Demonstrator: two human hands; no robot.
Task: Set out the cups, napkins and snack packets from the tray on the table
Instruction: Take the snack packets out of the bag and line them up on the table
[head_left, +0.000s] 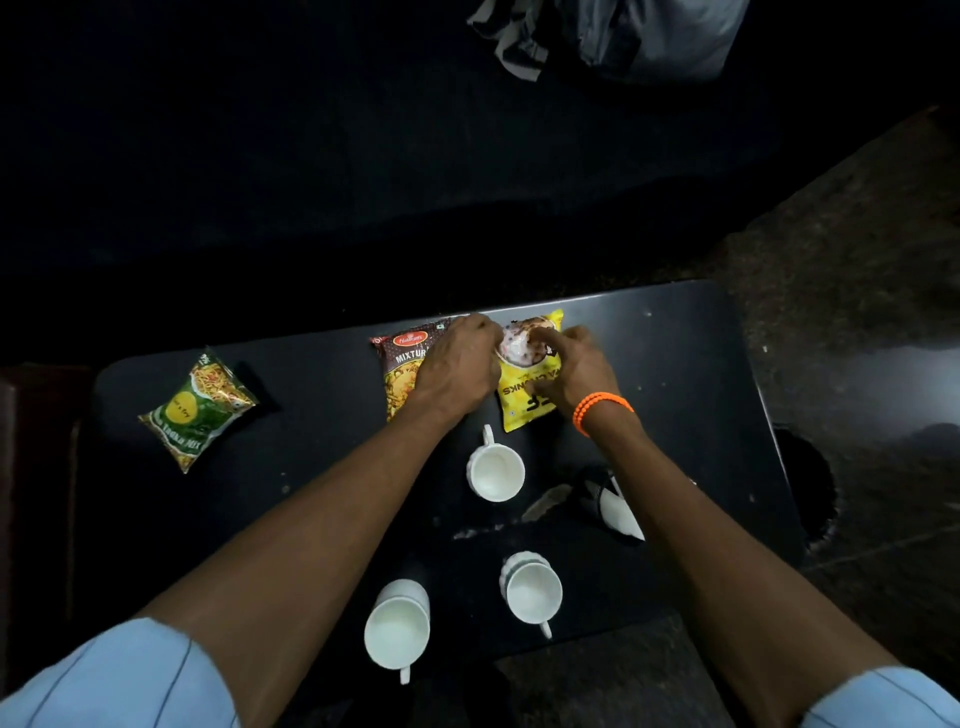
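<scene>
Hands | L grip (457, 364) on mixture pkt (402, 371) | R grip (574, 366) pinching yellow pkt (524, 395) | both on table (675, 364)

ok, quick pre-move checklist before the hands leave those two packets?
1. Left hand on the Mixture packet: ok, it rests on the packet's right part.
2. Right hand on the yellow packet: ok, fingers lie on its upper half.
3. Both packets flat on the table: ok, side by side near the far edge.
4. Green packet set out: ok, alone at the left end.
5. Cups upright: three white cups are; the fourth item behind the right forearm, cannot tell.
6. Napkins set out: cannot tell, none clearly visible.
</scene>
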